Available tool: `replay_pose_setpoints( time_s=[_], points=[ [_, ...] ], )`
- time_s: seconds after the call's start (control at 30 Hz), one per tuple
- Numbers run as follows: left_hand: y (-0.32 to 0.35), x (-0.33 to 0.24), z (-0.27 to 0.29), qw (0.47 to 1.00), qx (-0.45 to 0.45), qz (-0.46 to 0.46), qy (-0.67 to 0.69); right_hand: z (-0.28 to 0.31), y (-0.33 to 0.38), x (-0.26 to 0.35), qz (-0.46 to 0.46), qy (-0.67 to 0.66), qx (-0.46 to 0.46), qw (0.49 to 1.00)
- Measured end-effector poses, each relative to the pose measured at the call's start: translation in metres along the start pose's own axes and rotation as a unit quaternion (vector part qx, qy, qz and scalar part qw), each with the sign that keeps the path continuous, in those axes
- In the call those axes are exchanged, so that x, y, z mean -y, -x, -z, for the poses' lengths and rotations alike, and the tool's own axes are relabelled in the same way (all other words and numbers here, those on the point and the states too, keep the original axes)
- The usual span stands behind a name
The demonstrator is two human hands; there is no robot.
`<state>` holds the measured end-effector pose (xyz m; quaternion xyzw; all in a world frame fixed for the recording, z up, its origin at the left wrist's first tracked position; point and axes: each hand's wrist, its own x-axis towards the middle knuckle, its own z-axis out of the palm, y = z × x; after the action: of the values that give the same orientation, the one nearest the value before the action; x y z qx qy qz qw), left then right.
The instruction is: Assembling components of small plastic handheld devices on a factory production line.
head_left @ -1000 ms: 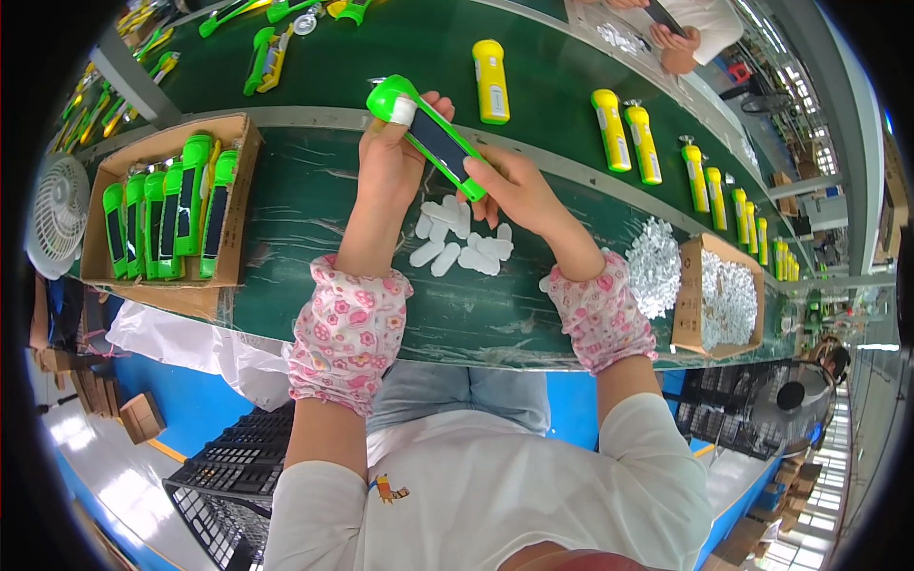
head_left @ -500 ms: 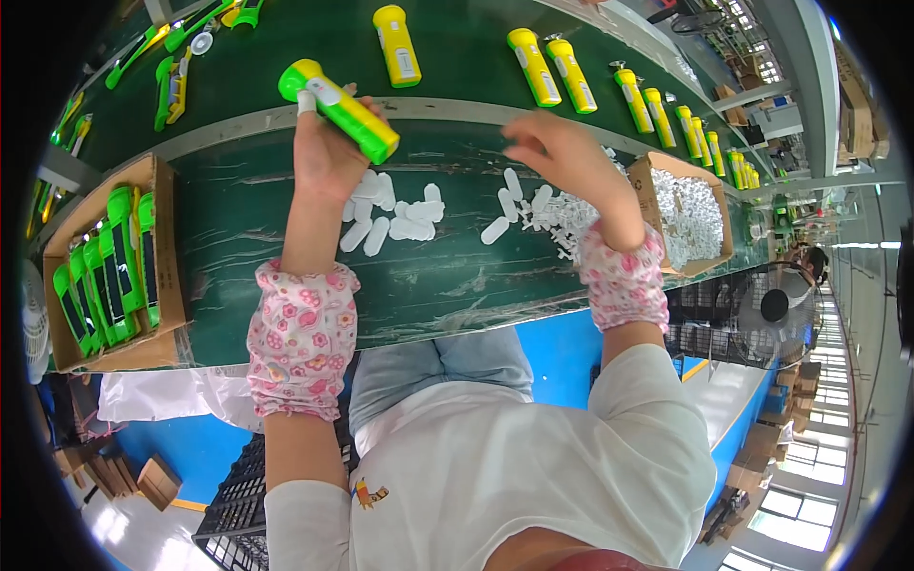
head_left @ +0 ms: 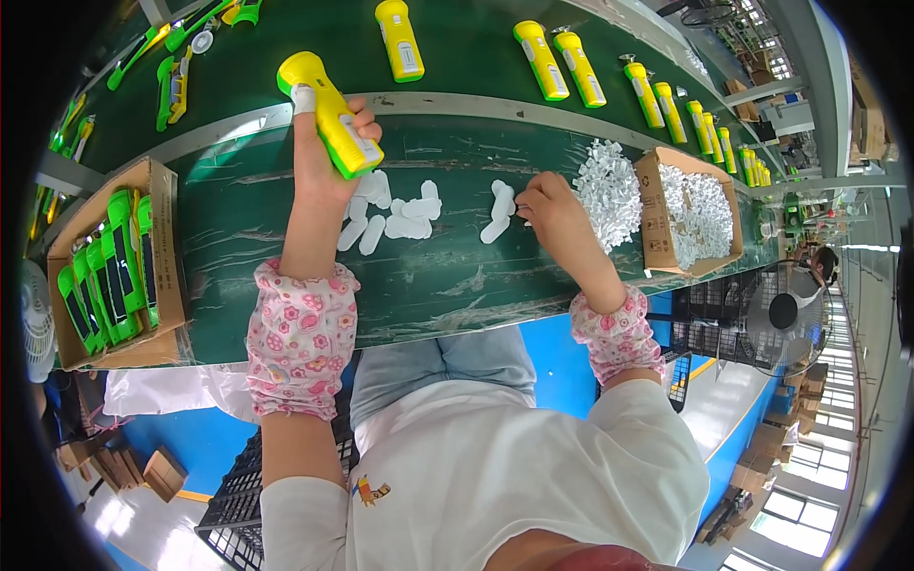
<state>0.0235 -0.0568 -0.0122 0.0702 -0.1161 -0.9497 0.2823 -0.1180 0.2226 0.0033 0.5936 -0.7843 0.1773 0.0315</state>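
Observation:
A yellow and green flashlight [head_left: 328,109] lies tilted in my left hand [head_left: 316,157], my fingers wrapped round its body over the front strip of the bench. My right hand [head_left: 564,226] is lowered to the green work surface, its thumb and fingertips pinched together. What they pinch, if anything, is too small to name. Just left of those fingertips lie a few white oval plates [head_left: 497,226]. More white oval plates [head_left: 411,221] are spread below the flashlight. On the other side of my right hand rises a heap of small white plastic parts [head_left: 609,195].
A cardboard box [head_left: 657,228] full of small white parts stands at the right. At the left, another cardboard box [head_left: 168,252] holds green panels. Beyond the metal rail [head_left: 438,103], several yellow flashlights [head_left: 400,43] lie on the green belt. A black fan [head_left: 783,312] stands beyond the right end.
My right hand has come down and closed its fingertips beside the white plates, uncovering the heap of small parts. The flashlight has rolled in my left hand, showing more yellow.

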Motion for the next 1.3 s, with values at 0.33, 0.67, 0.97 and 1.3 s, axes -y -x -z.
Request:
replay_pose_setpoints(
  time_s=[0.33,0.67,0.97,1.3],
  points=[
    [-0.001,0.01,-0.004,0.985,-0.052,-0.034,-0.161,0.015,-0.008,-0.01,0.022,-0.009,0.071,0.997],
    [0.007,0.018,-0.02,0.975,0.034,-0.043,-0.215,0.039,-0.052,0.014,0.056,-0.142,0.059,0.987],
    [0.015,0.023,-0.018,0.951,0.06,-0.086,-0.291,-0.005,-0.173,0.054,0.015,-0.522,0.019,0.853],
    [0.009,0.027,-0.012,0.891,0.077,-0.146,-0.424,-0.016,-0.181,0.045,0.096,-0.462,-0.013,0.882]
  ],
)
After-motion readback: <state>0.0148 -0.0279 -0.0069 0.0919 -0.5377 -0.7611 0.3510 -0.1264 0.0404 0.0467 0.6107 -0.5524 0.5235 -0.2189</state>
